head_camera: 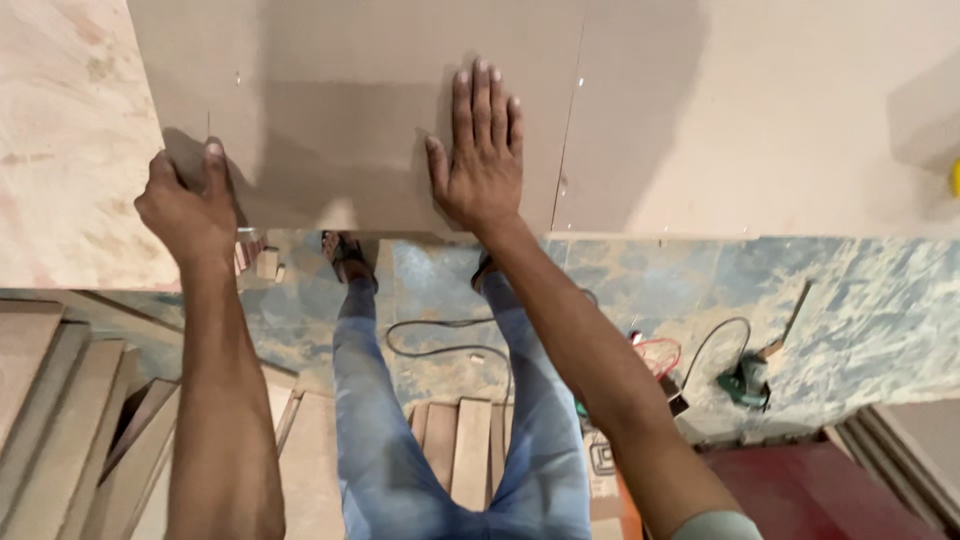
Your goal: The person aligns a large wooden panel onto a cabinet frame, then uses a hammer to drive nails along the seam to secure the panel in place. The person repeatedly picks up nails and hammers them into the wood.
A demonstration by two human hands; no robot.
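Both hands (478, 160) on panel (380, 110) edge

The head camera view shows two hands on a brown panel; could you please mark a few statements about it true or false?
1. The right hand lies flat with fingers spread on the brown panel. True.
2. The left hand holds a hammer. False: it grips the panel's lower left corner and holds no tool.
3. A green power tool lies on the mottled blue floor. True.
4. The person wears red trousers. False: they are blue jeans.
5. Wooden planks are stacked at lower left. True.
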